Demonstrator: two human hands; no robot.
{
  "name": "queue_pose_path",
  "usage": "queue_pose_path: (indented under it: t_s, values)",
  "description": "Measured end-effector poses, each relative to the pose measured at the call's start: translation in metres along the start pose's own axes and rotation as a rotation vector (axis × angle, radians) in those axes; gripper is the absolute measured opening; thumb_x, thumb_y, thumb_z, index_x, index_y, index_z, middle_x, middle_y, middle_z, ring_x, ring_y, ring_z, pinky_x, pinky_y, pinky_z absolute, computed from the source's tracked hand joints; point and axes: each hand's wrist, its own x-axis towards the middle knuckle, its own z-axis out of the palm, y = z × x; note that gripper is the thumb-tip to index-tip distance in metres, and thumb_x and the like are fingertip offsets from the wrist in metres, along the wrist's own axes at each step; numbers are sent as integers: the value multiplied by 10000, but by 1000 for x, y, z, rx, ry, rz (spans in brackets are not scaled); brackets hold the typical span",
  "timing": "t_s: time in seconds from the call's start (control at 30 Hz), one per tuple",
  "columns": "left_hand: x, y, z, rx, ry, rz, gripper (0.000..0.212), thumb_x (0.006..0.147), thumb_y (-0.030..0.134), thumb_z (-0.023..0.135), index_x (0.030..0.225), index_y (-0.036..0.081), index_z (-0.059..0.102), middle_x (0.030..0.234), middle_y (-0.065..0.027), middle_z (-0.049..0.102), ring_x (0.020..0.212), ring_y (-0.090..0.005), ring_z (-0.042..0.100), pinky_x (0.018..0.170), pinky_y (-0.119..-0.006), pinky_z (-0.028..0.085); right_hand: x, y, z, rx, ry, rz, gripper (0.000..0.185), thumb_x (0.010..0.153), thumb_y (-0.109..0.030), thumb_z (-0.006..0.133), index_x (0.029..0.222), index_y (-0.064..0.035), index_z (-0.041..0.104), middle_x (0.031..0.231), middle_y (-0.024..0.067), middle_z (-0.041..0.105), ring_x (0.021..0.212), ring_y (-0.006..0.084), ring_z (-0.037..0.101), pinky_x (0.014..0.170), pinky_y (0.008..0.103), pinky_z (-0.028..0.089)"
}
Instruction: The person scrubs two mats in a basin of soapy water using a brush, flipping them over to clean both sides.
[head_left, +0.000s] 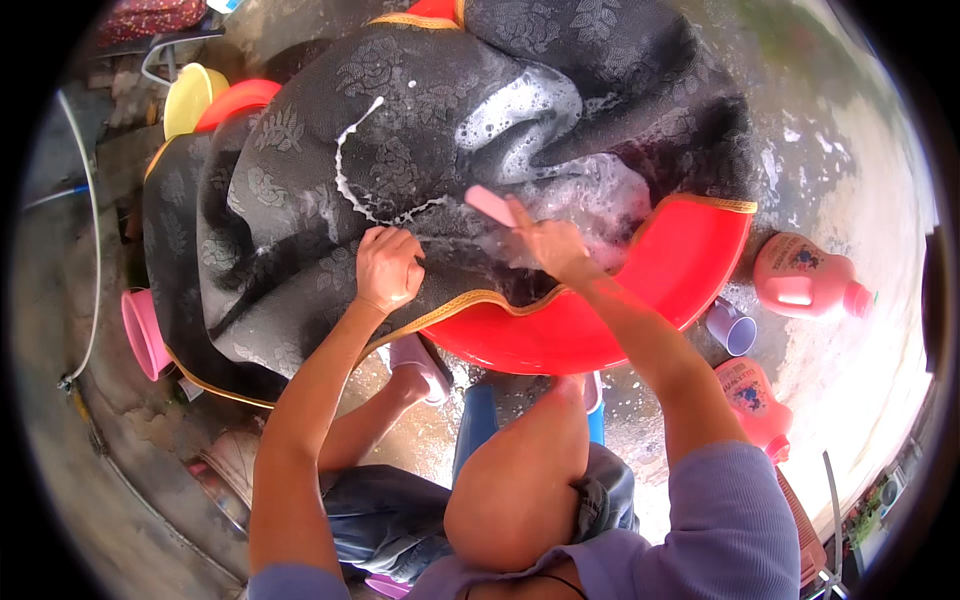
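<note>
A large dark grey cloth (315, 150) with a leaf-and-flower pattern and yellow edging is draped over a wide red basin (517, 337). My left hand (390, 268) is closed on a fold of this cloth near the basin's front side. In my right hand (553, 246) is a pink brush (491, 206), held over the wet, sudsy part of the cloth. Its bristles are hidden from this angle. White foam (517, 112) lies thick in a fold beyond the brush, and a thin curved line of foam (343, 176) runs across the cloth to the left.
Two pink detergent bottles (802, 274) and a purple cup (731, 328) are on the wet floor at right. On the left are a pink bucket (145, 334), a yellow basin (189, 97) and a pale hose (91, 225). A blue stool (474, 427) shows beneath me.
</note>
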Motion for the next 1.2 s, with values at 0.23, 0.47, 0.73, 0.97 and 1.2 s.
queue_pose_path:
  t_s: [0.23, 0.47, 0.73, 0.97, 1.2]
  values:
    - [0, -4, -1, -69, 24, 60, 181, 630, 194, 452, 496, 90, 390, 536, -58, 421, 525, -248, 449, 584, -352, 363, -21, 47, -8, -36, 100, 201, 582, 896, -325, 411, 1381, -86, 195, 653, 100, 631, 579, 258, 629, 559, 351, 521]
    - [1, 1, -1, -109, -5, 54, 201, 672, 178, 460, 500, 85, 414, 513, -63, 427, 508, -248, 456, 558, -352, 357, -35, 42, -2, -229, -164, -93, 350, 801, -150, 544, 1146, -122, 487, 774, 63, 645, 671, 197, 643, 574, 305, 516]
    - [0, -4, 0, -82, 17, 59, 217, 698, 194, 451, 512, 85, 431, 517, -58, 436, 514, -247, 468, 562, -351, 360, 21, -8, -73, -468, -321, -459, 192, 826, -135, 528, 994, -149, 621, 800, 53, 624, 638, 160, 588, 552, 288, 502]
    - [0, -8, 0, -53, 4, 53, 233, 714, 202, 445, 512, 85, 433, 523, -62, 445, 517, -250, 471, 562, -357, 363, 50, -101, -116, -381, 56, -804, 54, 694, -113, 650, 722, -71, 631, 791, 63, 649, 638, 174, 628, 510, 297, 508]
    - [10, 3, -1, -74, 11, 73, 230, 713, 200, 453, 516, 83, 439, 524, -60, 448, 522, -248, 476, 569, -354, 362, 36, 110, -45, -646, -317, -261, 205, 792, -211, 599, 981, -140, 635, 877, 83, 644, 799, 219, 636, 659, 352, 519]
